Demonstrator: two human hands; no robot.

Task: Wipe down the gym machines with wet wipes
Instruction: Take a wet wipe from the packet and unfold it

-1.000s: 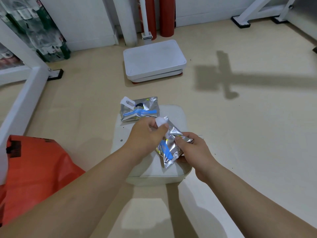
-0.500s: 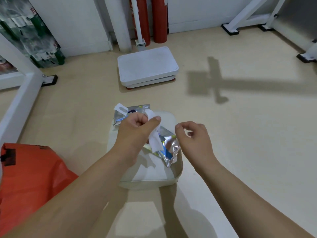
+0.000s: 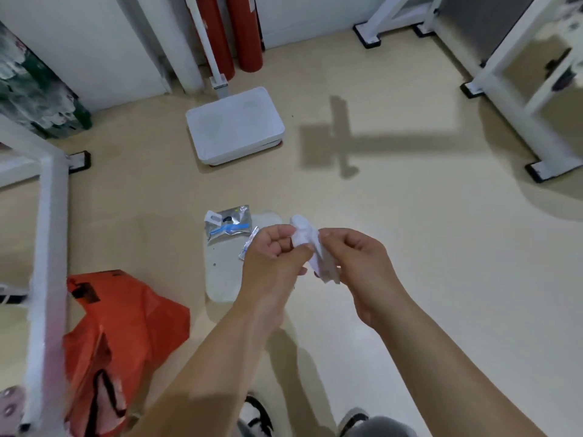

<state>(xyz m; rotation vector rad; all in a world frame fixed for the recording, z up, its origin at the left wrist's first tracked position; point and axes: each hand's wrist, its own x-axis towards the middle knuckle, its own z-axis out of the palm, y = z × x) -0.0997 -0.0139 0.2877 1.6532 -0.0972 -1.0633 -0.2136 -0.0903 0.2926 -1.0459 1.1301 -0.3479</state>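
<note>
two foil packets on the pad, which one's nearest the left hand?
The thin-sliver packet right beside the left hand. The other packet, face up with a white hang tab, lies farther left.

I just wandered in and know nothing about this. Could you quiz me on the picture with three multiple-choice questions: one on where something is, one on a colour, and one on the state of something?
1. Where does the foil packet with the hang tab lie?
A on a shelf
B on the far end of the white pad
C in a pocket

2. What colour is the plastic bag on the left?
A blue
B green
C orange

3. What state is the wet wipe in?
A out of its wrapper, held by the left hand and the right hand
B lying on the floor
C sealed in foil

Answers:
1 B: it rests on the pad's far corner.
2 C: the bag is plainly orange.
3 A: both hands pinch the bare white wipe in the air.
</note>
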